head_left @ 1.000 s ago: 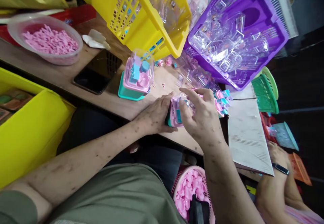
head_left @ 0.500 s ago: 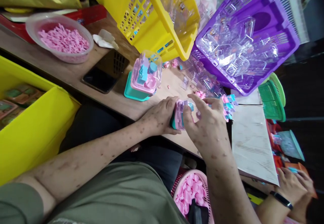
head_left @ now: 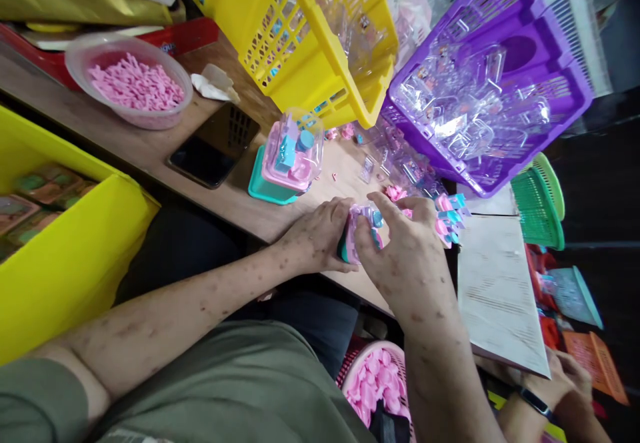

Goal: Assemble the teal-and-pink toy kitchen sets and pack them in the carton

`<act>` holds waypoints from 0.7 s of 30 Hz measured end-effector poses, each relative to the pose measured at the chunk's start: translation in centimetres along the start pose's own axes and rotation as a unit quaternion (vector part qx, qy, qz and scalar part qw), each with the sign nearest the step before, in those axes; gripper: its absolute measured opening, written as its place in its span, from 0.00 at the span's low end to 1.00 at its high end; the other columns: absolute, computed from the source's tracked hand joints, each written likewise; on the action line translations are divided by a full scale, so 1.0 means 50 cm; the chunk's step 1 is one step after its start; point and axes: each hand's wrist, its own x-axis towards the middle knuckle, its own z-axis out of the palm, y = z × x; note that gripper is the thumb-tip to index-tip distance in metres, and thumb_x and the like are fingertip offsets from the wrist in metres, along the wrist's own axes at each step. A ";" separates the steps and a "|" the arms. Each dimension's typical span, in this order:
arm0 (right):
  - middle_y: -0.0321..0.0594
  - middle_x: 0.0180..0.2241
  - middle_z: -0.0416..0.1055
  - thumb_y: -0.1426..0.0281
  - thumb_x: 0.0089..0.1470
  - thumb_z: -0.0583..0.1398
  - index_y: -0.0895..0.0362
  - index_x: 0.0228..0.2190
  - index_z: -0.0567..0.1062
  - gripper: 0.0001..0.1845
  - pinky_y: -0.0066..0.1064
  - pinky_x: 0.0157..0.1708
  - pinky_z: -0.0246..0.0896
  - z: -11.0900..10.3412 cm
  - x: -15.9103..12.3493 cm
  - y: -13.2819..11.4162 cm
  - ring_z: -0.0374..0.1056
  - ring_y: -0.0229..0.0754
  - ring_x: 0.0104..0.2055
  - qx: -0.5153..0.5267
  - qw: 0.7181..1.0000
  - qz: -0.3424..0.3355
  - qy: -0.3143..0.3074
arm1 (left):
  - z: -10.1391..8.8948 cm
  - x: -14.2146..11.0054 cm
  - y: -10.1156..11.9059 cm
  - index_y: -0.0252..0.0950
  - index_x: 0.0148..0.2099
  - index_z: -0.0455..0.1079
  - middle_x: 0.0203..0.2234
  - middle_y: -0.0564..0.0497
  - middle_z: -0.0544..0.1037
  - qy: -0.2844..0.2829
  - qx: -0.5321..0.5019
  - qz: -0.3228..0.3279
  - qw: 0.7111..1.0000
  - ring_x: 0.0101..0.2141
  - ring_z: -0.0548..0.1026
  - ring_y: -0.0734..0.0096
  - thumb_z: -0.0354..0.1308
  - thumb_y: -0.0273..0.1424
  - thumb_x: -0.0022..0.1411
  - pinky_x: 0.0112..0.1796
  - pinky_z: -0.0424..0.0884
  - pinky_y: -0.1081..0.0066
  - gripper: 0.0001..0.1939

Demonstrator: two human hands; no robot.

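Note:
My left hand [head_left: 317, 237] is wrapped round a small toy box [head_left: 352, 233] with a teal base and a pink top, tilted toward the right. On its top sit small lilac and blue pieces. My right hand [head_left: 407, 253] is at its right side, thumb and forefinger bent round the clear plastic cover [head_left: 369, 213] over the pieces; its other fingers are partly hidden. Left of the hands stands a similar toy box [head_left: 283, 186], its clear cover in place over pink, lilac and blue pieces. Pink and blue parts [head_left: 450, 219] lie beyond my right hand.
Behind stand a yellow basket [head_left: 320, 43] and a purple basket [head_left: 425, 143] of clear covers. A phone [head_left: 210, 156] lies near a bowl of pink pieces [head_left: 137, 86]. Below the table edge is a pink basket [head_left: 350, 369]. A co-worker's hands [head_left: 555, 379] are at the lower right.
My right hand has moved slightly left, bringing the clear cover closer over the held box's top. The co-worker's hands have shifted down and left. The view has shifted slightly.

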 end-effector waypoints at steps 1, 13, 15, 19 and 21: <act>0.59 0.57 0.70 0.59 0.71 0.60 0.55 0.62 0.82 0.25 0.56 0.47 0.81 0.001 0.002 0.000 0.78 0.58 0.47 -0.001 1.000 0.000 -0.004 | 0.000 0.000 0.001 0.36 0.72 0.52 0.67 0.30 0.70 0.001 0.008 -0.001 1.000 0.69 0.71 0.32 0.83 0.40 0.50 0.68 0.72 0.36 0.58; 0.61 0.57 0.68 0.61 0.75 0.56 0.57 0.65 0.77 0.25 0.62 0.61 0.75 0.054 -0.026 0.028 0.71 0.64 0.64 0.048 0.998 0.021 0.019 | 0.016 0.000 -0.015 0.39 0.72 0.52 0.66 0.32 0.70 0.016 0.002 0.014 1.000 0.68 0.72 0.33 0.84 0.39 0.47 0.68 0.73 0.37 0.60; 0.61 0.57 0.68 0.61 0.74 0.56 0.58 0.65 0.77 0.25 0.61 0.62 0.74 0.062 -0.027 0.024 0.70 0.65 0.64 0.053 0.998 0.022 0.025 | 0.018 -0.001 -0.019 0.38 0.72 0.52 0.66 0.32 0.70 0.016 0.001 0.017 1.000 0.68 0.72 0.33 0.84 0.40 0.48 0.68 0.72 0.36 0.59; 0.64 0.55 0.69 0.62 0.74 0.55 0.61 0.64 0.77 0.26 0.66 0.65 0.69 0.075 -0.025 0.020 0.68 0.68 0.64 0.080 0.996 0.018 0.036 | 0.017 -0.001 -0.016 0.37 0.72 0.53 0.66 0.32 0.70 0.015 0.001 0.026 1.000 0.68 0.72 0.34 0.82 0.41 0.50 0.69 0.71 0.36 0.57; 0.63 0.56 0.71 0.61 0.72 0.57 0.60 0.62 0.78 0.25 0.70 0.70 0.62 0.078 -0.019 0.030 0.65 0.70 0.66 0.158 0.987 0.030 0.022 | 0.015 0.001 -0.014 0.36 0.72 0.55 0.65 0.32 0.70 0.012 -0.009 0.020 1.000 0.68 0.72 0.32 0.83 0.40 0.47 0.69 0.70 0.35 0.58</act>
